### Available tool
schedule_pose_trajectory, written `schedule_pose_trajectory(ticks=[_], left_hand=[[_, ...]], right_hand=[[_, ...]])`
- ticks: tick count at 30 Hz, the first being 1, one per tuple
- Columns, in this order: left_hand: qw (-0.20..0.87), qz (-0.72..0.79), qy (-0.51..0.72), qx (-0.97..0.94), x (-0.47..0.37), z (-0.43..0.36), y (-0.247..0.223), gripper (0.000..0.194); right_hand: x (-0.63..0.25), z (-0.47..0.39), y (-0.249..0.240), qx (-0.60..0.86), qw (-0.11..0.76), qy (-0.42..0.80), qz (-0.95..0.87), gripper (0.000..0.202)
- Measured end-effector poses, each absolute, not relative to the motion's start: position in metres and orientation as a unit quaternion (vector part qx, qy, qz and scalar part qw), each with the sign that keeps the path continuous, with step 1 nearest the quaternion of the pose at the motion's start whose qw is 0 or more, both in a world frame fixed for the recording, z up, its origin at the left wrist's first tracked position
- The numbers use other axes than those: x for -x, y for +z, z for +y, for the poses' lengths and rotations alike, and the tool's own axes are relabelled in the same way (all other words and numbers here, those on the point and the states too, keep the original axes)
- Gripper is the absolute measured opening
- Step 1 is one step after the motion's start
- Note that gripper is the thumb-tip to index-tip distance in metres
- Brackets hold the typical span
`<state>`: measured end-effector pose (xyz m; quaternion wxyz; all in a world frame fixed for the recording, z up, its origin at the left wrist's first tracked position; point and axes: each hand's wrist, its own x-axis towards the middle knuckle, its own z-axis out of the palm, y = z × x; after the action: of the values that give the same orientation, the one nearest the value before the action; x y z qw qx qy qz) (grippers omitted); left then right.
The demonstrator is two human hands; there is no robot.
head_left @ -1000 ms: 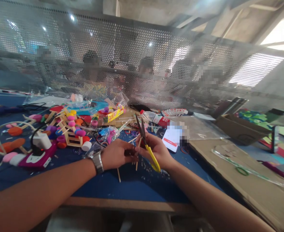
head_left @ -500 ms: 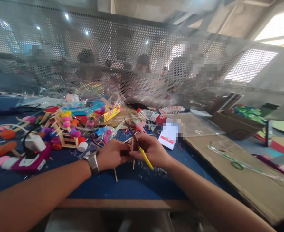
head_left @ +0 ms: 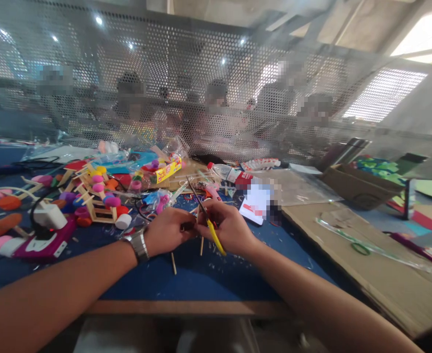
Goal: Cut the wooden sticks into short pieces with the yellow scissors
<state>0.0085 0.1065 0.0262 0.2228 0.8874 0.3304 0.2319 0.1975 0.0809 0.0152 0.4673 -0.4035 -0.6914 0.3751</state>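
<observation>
Scissors with yellow handles (head_left: pixel 215 236) are held in my right hand (head_left: pixel 228 224), blades pointing up and to the left. The same hand's fingertips meet those of my left hand (head_left: pixel 170 231) over the blue table. A thin wooden stick (head_left: pixel 202 246) hangs down at the pinched fingers of the right hand. Under my left hand another stick (head_left: pixel 174 264) sticks out toward the table's front edge. What the left fingertips pinch is too small and hidden to make out.
On the left are a stick frame (head_left: pixel 104 214) with colored clay lumps and a purple power strip (head_left: pixel 50 239). Beyond my hands lie a red-capped bottle (head_left: pixel 227 173) and a phone (head_left: pixel 254 205). Cardboard (head_left: pixel 377 260) and an open box (head_left: pixel 361 189) stand right.
The scissor handles have tilted slightly and shifted a little left with my right hand. Both hands remain together, and the view has moved slightly.
</observation>
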Motion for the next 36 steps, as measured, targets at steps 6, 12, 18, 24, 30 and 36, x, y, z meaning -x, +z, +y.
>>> schedule_pose_trajectory(ticks=[6, 12, 18, 24, 30, 36], left_hand=[[0.238, 0.334, 0.244, -0.879, -0.01, 0.105, 0.029, 0.018], [0.282, 0.34, 0.238, -0.865, -0.011, 0.102, 0.031, 0.029], [0.392, 0.32, 0.247, -0.826, -0.01, 0.104, 0.031, 0.031], [0.469, 0.29, 0.232, -0.801, -0.011, 0.108, 0.027, 0.03], [0.569, 0.279, 0.224, -0.74, -0.013, 0.11, 0.025, 0.03], [0.601, 0.278, 0.22, -0.716, -0.013, 0.11, 0.026, 0.034]], right_hand=[[-0.194, 0.079, 0.022, 0.38, 0.484, 0.44, -0.654, 0.027], [-0.197, 0.083, 0.026, 0.351, 0.508, 0.498, -0.608, 0.036], [-0.202, 0.086, 0.025, 0.344, 0.532, 0.551, -0.543, 0.042], [-0.202, 0.085, 0.023, 0.345, 0.516, 0.577, -0.531, 0.042], [-0.199, 0.084, 0.025, 0.35, 0.531, 0.581, -0.508, 0.044], [-0.198, 0.084, 0.025, 0.359, 0.528, 0.585, -0.5, 0.045]])
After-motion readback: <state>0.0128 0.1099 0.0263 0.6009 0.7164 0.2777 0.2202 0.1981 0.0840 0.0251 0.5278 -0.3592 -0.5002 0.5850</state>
